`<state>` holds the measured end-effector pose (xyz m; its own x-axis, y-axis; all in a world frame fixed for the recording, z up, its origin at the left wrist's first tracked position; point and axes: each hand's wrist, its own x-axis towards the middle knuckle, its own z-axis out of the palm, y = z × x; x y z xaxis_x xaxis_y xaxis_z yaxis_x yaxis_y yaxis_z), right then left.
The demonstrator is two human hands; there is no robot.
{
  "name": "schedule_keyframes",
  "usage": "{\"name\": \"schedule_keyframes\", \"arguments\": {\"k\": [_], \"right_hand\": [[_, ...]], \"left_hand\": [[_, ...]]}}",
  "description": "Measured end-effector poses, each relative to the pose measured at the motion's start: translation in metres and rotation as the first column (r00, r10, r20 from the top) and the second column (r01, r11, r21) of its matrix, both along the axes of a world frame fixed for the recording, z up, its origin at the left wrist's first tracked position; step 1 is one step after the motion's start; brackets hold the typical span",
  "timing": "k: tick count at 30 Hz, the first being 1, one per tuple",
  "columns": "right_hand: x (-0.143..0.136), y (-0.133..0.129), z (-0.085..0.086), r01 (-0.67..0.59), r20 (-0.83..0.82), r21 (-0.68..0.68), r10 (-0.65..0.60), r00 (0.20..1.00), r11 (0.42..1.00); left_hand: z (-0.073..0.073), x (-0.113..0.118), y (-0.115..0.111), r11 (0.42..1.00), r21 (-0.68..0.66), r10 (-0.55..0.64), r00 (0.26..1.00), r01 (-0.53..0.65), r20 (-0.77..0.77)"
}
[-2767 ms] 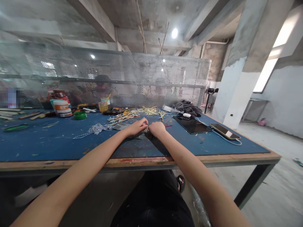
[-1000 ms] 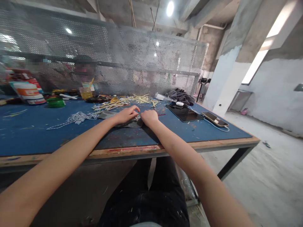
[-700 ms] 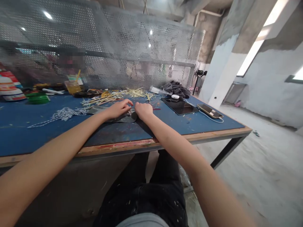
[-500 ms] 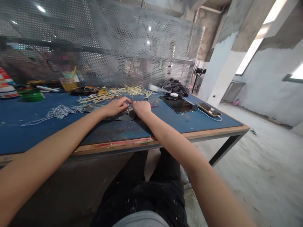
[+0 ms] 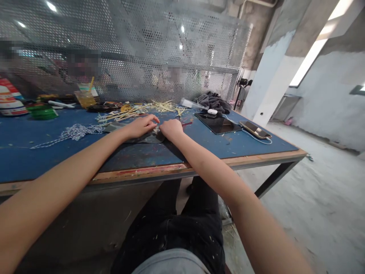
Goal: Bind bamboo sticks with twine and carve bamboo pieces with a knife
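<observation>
My left hand (image 5: 141, 126) rests palm-down on a grey sheet (image 5: 146, 140) of flat material, its fingers loosely bent and apart. Close beside it, my right hand (image 5: 171, 129) is closed, knuckles up. A thin red stick (image 5: 187, 123) pokes out past the far side of this hand; its other end is hidden in the fingers. Something small and pale shows between the two hands, too little to name. Left of the sheet lies a loose bundle of blue-and-white cord (image 5: 76, 132).
Thin wooden sticks (image 5: 125, 114) and pale yellow strips (image 5: 164, 105) lie beyond my hands. A tablet (image 5: 216, 123), a phone (image 5: 254, 130) on a white cable and a dark cloth (image 5: 213, 102) are at right. A cup (image 5: 86, 99) and green tape roll (image 5: 42, 111) stand at left.
The red stick now slants upward, where it lay nearly level before. My hands stay in nearly the same place on the sheet. The camera view has shifted slightly.
</observation>
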<state>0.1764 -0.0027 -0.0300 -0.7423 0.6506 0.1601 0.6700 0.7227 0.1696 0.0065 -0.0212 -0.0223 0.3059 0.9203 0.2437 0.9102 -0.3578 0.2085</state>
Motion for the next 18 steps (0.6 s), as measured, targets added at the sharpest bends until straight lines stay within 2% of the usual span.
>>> {"name": "schedule_keyframes", "arguments": {"k": [5,10,18], "right_hand": [[0.0024,-0.0007,0.0008,0.035,-0.04,0.054,-0.033,0.999,0.998],[0.0038,-0.0029,-0.0003,0.025,-0.096,0.051,-0.02,0.995,0.998],[0.0095,0.0001,-0.0019,-0.117,-0.185,-0.014,0.112,0.976,0.993]], "left_hand": [[0.0017,0.0003,-0.002,1.0,0.004,-0.006,1.0,0.006,0.005],[0.0005,-0.0027,-0.0004,1.0,-0.002,-0.003,1.0,0.003,0.027],[-0.0034,-0.0092,0.0008,0.998,-0.055,0.015,0.995,-0.01,0.1]]}}
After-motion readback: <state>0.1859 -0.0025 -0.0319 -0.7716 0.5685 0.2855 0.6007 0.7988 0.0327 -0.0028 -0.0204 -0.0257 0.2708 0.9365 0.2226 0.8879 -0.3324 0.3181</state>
